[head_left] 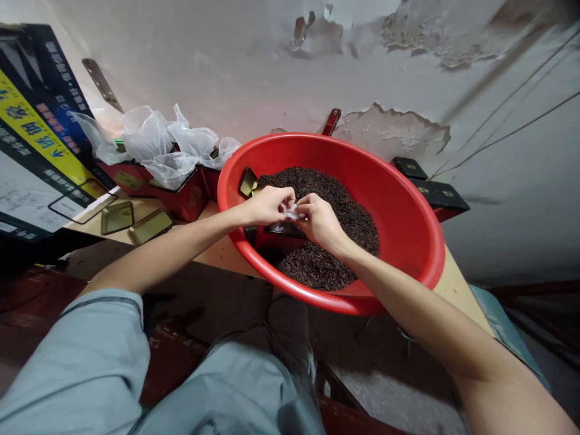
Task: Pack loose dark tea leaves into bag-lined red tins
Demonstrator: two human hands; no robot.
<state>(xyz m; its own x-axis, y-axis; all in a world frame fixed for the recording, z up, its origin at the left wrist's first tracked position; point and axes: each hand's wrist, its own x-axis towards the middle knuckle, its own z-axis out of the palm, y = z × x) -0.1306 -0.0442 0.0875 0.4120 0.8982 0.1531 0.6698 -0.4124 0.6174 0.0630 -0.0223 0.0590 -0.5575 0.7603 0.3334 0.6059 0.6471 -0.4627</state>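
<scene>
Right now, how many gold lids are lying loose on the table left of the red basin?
2 lie flat side by side on the table: one lid nearer the poster, the other beside the red boxes. Another gold piece leans inside the basin; more may be hidden.

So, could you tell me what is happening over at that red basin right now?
A person is working with both hands over a big red basin filled with dark loose tea leaves. The left hand and right hand meet over a red tin set in the leaves, both pinching a small clear plastic bag between their fingers. To the left, more red tins lined with plastic bags wait on the table, with gold lids lying in front of them.
</scene>
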